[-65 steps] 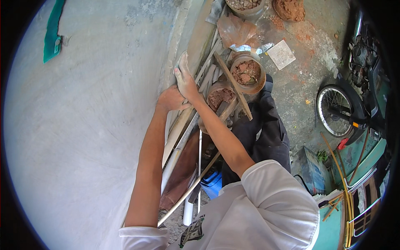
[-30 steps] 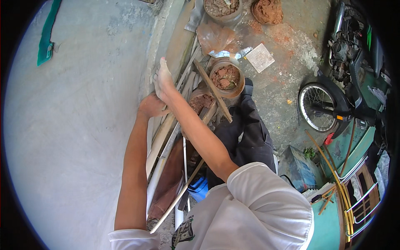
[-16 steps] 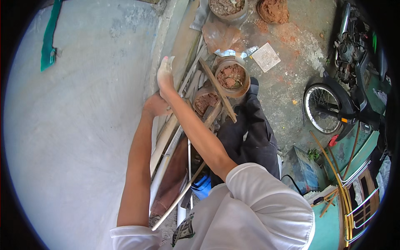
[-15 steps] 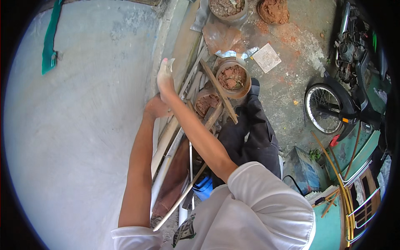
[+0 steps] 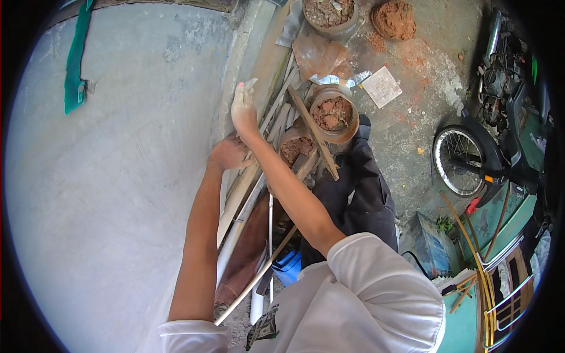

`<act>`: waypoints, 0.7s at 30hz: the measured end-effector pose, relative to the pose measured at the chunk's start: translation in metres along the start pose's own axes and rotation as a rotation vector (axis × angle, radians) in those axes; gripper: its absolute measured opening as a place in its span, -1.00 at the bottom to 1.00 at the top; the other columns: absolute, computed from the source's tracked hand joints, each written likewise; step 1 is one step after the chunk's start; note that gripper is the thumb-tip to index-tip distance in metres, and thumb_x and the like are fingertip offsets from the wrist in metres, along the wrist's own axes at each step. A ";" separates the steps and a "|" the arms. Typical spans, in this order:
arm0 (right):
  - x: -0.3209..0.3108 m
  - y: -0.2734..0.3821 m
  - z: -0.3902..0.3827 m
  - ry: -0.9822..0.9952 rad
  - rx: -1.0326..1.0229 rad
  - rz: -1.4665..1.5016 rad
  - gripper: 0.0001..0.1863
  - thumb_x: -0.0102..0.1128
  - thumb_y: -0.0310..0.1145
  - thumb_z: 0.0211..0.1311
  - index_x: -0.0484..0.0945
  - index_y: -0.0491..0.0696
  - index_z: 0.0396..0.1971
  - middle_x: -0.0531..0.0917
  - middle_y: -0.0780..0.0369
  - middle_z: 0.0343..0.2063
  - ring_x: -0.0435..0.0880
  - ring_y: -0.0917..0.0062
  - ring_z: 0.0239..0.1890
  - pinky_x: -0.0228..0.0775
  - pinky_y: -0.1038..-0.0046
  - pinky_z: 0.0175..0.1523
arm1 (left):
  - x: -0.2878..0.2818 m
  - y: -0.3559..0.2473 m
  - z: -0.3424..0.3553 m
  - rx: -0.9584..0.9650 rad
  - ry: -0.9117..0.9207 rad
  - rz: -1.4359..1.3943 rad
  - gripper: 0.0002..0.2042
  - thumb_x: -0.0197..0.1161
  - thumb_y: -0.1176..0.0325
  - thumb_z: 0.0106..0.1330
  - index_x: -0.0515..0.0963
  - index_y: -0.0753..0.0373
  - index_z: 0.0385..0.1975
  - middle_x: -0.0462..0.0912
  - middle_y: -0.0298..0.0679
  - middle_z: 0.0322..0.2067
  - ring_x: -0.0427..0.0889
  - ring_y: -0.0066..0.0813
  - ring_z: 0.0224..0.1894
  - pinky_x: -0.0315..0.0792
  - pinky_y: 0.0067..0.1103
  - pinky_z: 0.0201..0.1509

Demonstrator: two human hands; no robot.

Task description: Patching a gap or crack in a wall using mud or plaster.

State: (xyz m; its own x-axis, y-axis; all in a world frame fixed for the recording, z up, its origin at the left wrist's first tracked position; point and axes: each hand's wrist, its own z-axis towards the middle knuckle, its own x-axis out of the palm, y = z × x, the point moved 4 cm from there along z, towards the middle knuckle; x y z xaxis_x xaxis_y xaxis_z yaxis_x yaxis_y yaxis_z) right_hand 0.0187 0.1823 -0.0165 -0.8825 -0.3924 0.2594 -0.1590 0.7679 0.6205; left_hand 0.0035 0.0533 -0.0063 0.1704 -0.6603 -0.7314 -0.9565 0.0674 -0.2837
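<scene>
My right hand (image 5: 243, 112) reaches up along the edge of a grey plastered wall (image 5: 118, 153). Its fingers are closed on a small pale flat tool (image 5: 251, 86) whose tip pokes out above them. Just below it, my left hand (image 5: 226, 154) is curled against the same wall edge, beside leaning planks and pipes (image 5: 247, 194). The frames do not show what, if anything, is inside its fingers. Right of my hands stand two round buckets of red-brown lumpy material (image 5: 333, 113) (image 5: 297, 147), with a wooden stick (image 5: 315, 135) lying across them.
A green strap (image 5: 76, 65) hangs on the wall at the upper left. Further back are another filled bucket (image 5: 329, 13), a red-brown heap (image 5: 393, 19) and a square tile (image 5: 382, 86). A motorbike wheel (image 5: 462, 162) stands at the right, and my dark trouser leg (image 5: 359, 188) is below the buckets.
Both hands stay at the wall edge, the right just above the left. The view has swung slightly, and nothing was picked up or let go.
</scene>
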 end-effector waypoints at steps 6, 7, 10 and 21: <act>-0.004 -0.023 0.014 -0.173 -0.124 -0.096 -0.28 -0.38 0.11 0.48 0.22 -0.22 0.30 0.25 -0.14 0.30 0.17 0.05 0.38 -0.02 0.33 0.41 | 0.011 0.003 -0.003 0.026 -0.034 0.013 -0.47 0.14 -0.12 0.15 0.63 0.25 -0.14 0.68 -0.19 -0.13 0.60 -0.28 0.00 0.39 -0.42 0.17; -0.004 -0.027 0.016 -0.096 -0.074 -0.106 -0.29 -0.38 0.10 0.48 0.16 -0.19 0.33 0.20 -0.14 0.32 0.14 0.07 0.39 -0.03 0.34 0.41 | 0.009 0.002 -0.003 0.038 -0.066 0.024 -0.47 0.20 -0.12 0.11 0.65 0.26 -0.16 0.70 -0.17 -0.18 0.62 -0.26 -0.04 0.40 -0.41 0.17; -0.006 -0.027 0.016 -0.011 -0.068 -0.118 -0.29 -0.37 0.09 0.49 0.05 -0.17 0.38 0.13 -0.13 0.35 0.10 0.09 0.41 -0.06 0.35 0.43 | 0.007 0.002 -0.002 0.010 -0.005 -0.003 -0.46 0.15 -0.14 0.15 0.64 0.26 -0.16 0.70 -0.18 -0.17 0.62 -0.25 -0.03 0.39 -0.41 0.17; -0.013 -0.008 0.024 -0.112 -0.162 0.006 -0.30 -0.36 0.01 0.51 0.09 -0.33 0.31 0.19 -0.19 0.31 0.15 0.08 0.39 -0.04 0.32 0.43 | 0.003 0.000 0.002 -0.033 0.171 0.043 -0.45 0.12 -0.17 0.16 0.64 0.24 -0.16 0.69 -0.23 -0.12 0.59 -0.35 -0.01 0.38 -0.45 0.10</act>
State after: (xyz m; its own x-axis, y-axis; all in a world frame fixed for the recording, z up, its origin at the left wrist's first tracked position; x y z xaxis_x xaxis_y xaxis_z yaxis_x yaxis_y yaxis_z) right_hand 0.0208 0.1931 -0.0424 -0.9284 -0.3223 0.1851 -0.0883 0.6750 0.7325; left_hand 0.0048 0.0528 -0.0101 0.0896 -0.7752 -0.6254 -0.9697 0.0752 -0.2322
